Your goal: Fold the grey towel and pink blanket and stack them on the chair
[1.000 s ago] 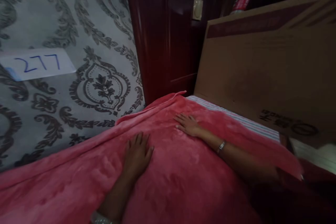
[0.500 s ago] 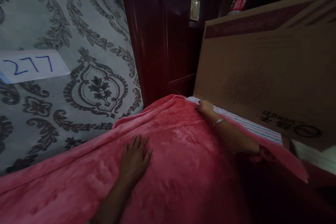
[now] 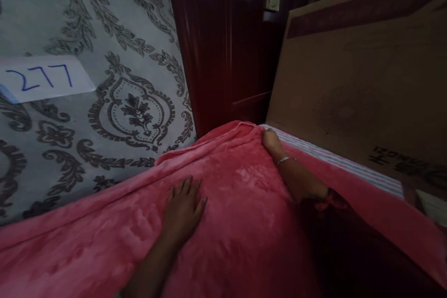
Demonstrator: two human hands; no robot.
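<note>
My left hand (image 3: 183, 209) lies flat on the plush coral-pink fleece blanket (image 3: 237, 242), palm down, fingers spread and pointing away from me, the forearm running back toward the bottom edge of the view. It presses on the cloth without pinching any of it. My right hand (image 3: 271, 142) reaches further out, to the blanket's far corner, with a thin silver bangle (image 3: 285, 160) on the wrist and a dark sleeve behind it. Its fingers curl down over the blanket's edge, so I cannot tell whether they pinch the fleece or only rest on it. The blanket lies spread under both hands and fills the lower part of the view.

Just beyond the right hand's fingertips, a strip of pale striped cloth (image 3: 335, 162) shows along the blanket's far edge. Behind that strip leans a large flat brown cardboard box (image 3: 356, 79). It carries dark printing near its lower right corner, upside down from where I look and too dim to read. Up and to the left of my left hand, a white paper label (image 3: 44, 78) sits on the grey damask-patterned wall (image 3: 115, 32), with "277" written in blue. Beyond the right hand stands a dark red wooden door (image 3: 226, 42).
</note>
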